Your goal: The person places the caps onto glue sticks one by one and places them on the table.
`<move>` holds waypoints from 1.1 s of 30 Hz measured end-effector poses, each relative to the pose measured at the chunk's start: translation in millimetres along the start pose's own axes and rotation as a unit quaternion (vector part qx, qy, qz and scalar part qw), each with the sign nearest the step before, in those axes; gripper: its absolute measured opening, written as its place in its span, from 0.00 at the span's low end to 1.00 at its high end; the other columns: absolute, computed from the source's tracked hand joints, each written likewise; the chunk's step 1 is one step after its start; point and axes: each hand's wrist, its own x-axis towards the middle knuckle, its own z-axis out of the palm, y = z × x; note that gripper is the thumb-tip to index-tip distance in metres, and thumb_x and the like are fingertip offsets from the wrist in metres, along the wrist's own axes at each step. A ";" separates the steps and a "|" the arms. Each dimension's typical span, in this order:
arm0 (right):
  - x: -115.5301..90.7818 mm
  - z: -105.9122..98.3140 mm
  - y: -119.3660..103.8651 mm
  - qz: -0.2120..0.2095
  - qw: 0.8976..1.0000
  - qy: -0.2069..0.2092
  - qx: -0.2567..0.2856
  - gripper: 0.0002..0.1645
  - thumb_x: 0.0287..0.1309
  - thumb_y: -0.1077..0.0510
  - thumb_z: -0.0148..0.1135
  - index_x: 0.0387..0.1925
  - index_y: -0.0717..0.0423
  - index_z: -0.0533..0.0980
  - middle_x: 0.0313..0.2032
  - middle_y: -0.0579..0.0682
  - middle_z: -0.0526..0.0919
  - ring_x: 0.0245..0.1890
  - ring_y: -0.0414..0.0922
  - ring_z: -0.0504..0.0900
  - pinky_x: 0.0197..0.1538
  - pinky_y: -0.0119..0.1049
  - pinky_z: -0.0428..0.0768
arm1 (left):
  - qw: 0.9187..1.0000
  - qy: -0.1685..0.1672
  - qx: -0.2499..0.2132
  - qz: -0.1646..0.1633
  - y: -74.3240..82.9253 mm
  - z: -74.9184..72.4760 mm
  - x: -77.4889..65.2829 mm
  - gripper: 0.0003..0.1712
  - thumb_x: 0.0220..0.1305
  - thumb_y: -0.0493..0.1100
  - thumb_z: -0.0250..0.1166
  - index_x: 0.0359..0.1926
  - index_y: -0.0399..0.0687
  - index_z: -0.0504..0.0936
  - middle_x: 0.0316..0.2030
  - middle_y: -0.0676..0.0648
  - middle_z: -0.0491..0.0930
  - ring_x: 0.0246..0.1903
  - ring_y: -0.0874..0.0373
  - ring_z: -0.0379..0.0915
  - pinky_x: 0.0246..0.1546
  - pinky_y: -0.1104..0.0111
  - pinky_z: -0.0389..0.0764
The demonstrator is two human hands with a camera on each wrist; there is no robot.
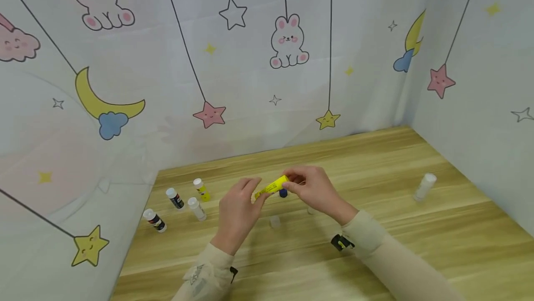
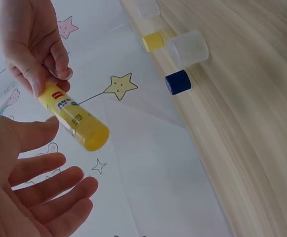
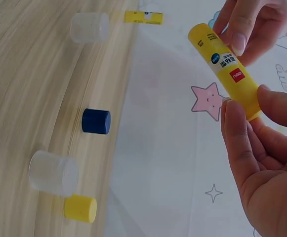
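Between my hands a yellow glue stick [image 1: 272, 187] is held aloft at a slant over the table. My right hand [image 1: 317, 192] pinches one end of it with thumb and fingers, clearest in the right wrist view. Close beside its other end is my left hand [image 1: 238, 208]; its fingers [image 2: 54, 180] are spread and relaxed. The left thumb lies near the tube, and I cannot tell whether it touches. Below on the table stand a dark blue cap [image 3: 96, 121], a short yellow cap [image 3: 81, 208] and frosted clear caps [image 3: 53, 173].
Several tubes stand at the table's left: two dark-labelled ones [image 1: 174, 198], a white one [image 1: 196, 208] and a yellow one [image 1: 201, 189]. Another white tube [image 1: 425, 187] stands far right. Cloth walls with cartoon prints border the wooden table [image 1: 417, 240].
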 end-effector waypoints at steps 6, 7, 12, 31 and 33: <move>-1.3 -6.4 3.7 0.013 1.000 0.007 -0.008 0.12 0.60 0.57 0.72 0.47 0.51 0.85 0.35 0.38 0.85 0.32 0.37 0.83 0.37 0.33 0.84 | 1.000 0.015 0.000 -0.022 -7.8 -7.8 -1.2 0.19 0.55 0.43 0.79 0.47 0.45 0.87 0.42 0.47 0.84 0.36 0.52 0.83 0.29 0.61 0.83; -1.6 -7.0 4.3 0.016 1.000 0.005 -0.007 0.12 0.61 0.57 0.72 0.47 0.51 0.85 0.35 0.38 0.85 0.32 0.37 0.83 0.37 0.33 0.84 | 1.000 0.017 -0.001 -0.024 -9.3 -8.7 -1.9 0.18 0.55 0.43 0.79 0.47 0.46 0.87 0.42 0.47 0.84 0.36 0.52 0.83 0.29 0.60 0.83; -3.7 -10.3 7.9 0.018 1.000 -0.001 -0.013 0.12 0.60 0.57 0.72 0.46 0.50 0.85 0.35 0.39 0.85 0.32 0.37 0.83 0.37 0.34 0.83 | 0.999 0.031 0.003 -0.030 -18.7 -12.4 -6.4 0.16 0.55 0.42 0.78 0.45 0.45 0.87 0.42 0.46 0.84 0.35 0.50 0.83 0.27 0.59 0.83; -14.6 -42.4 30.3 0.044 0.996 0.021 -0.068 0.14 0.59 0.59 0.74 0.46 0.55 0.85 0.36 0.43 0.86 0.33 0.39 0.83 0.37 0.34 0.83 | 0.995 0.039 0.031 -0.085 -67.0 -30.3 -17.1 0.14 0.55 0.39 0.78 0.42 0.42 0.87 0.40 0.42 0.84 0.31 0.45 0.82 0.21 0.55 0.80; -15.9 -46.5 31.9 0.045 0.996 0.022 -0.075 0.14 0.59 0.59 0.73 0.47 0.55 0.85 0.37 0.44 0.86 0.33 0.39 0.83 0.37 0.35 0.83 | 0.995 0.042 0.028 -0.091 -72.7 -31.6 -19.7 0.13 0.55 0.38 0.78 0.42 0.41 0.87 0.39 0.42 0.84 0.31 0.45 0.82 0.22 0.54 0.80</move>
